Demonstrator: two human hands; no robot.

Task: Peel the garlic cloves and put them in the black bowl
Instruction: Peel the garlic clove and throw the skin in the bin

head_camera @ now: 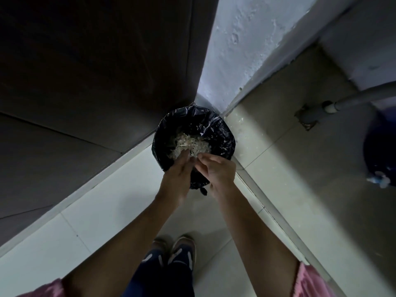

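Observation:
A small bin lined with a black plastic bag (222,133) stands on the floor in a corner. A pale heap of garlic skins (190,144) lies inside it. Both of my hands hover over the bin's near rim. My left hand (177,176) has its fingers stretched out straight toward the skins. My right hand (214,170) has its fingers curled, the tips bunched against the left hand's fingertips; whether they pinch a bit of skin is not visible. No garlic cloves and no black bowl are in view.
A dark wooden door or cabinet (96,71) fills the left. A white wall (246,50) rises behind the bin. A grey pipe (342,101) and a dark blue container (381,151) sit at the right. My feet in sandals (173,251) stand on pale floor tiles.

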